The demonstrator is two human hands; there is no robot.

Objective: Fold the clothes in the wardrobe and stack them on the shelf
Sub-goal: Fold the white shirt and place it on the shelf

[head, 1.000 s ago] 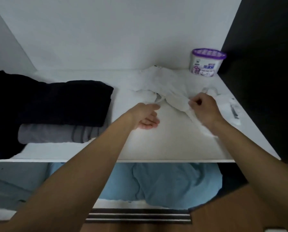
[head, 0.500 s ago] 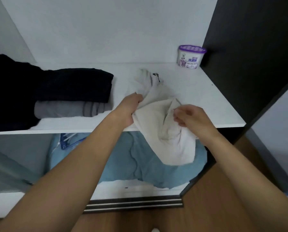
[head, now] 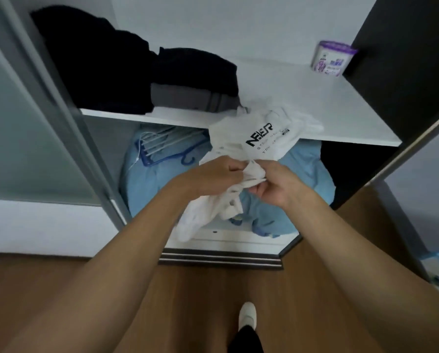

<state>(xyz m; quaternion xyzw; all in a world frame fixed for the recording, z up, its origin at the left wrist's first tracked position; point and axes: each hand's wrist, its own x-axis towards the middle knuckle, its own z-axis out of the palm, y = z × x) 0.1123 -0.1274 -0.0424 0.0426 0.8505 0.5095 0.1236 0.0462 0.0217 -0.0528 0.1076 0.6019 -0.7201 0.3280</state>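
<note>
**White T-shirt bunched in both hands at the shelf edge**

The white T-shirt (head: 261, 138), its black "NEVER" print facing up, lay partly on the front lip of the white shelf (head: 328, 105). The rest hung off the lip, above the blue clothes (head: 307, 171) in the compartment below. Both hands met just in front of the shelf. The left hand (head: 214, 174) had its fingers curled round a wad of the fabric, and the right hand (head: 277, 188) pinched the same wad from the other side, the two nearly touching. More of the shirt trailed down beneath them, crumpled.

The step looked like opening the shirt out for folding, and it seemed barely begun. To do it well, the hands would probably need to part and work along one hem or the shoulder line, so the cloth hung flat rather than in a lump. Which edge they held could not be told. The print offered a guide to front and centre.

The bare stretch of shelf to the right of the folded black garment (head: 195, 70), with the grey garment (head: 187, 99) under it, seemed the natural place to lay the shirt down. The purple-lidded tub (head: 333, 58) stood well apart in the back corner. The dangling tail could snag the hangers (head: 187, 155) below if swung left.
</note>
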